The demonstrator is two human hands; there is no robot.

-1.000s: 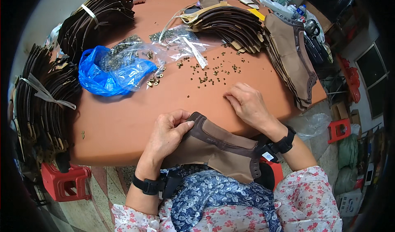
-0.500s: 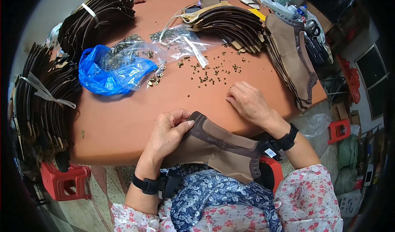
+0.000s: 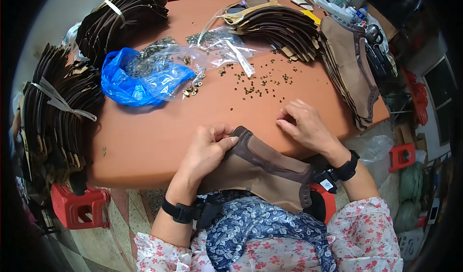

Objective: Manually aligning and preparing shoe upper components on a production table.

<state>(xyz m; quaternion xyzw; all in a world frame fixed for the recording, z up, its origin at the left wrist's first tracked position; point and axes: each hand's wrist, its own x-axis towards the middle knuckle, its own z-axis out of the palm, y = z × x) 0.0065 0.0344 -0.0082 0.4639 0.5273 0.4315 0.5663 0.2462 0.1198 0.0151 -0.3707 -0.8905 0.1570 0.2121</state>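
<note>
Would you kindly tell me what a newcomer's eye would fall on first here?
Probably the bright blue bag toward the left of the orange table, then the small brassy pieces scattered to the bag's right. At the near edge, the left hand holds a brown panel by one corner.

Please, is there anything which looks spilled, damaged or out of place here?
The metal bits look spilled: they lie loosely scattered on the table, outside the clear bag, with one apart, nearer the person. This may be deliberate. The brown piece in the left hand shows no clear damage.
</note>
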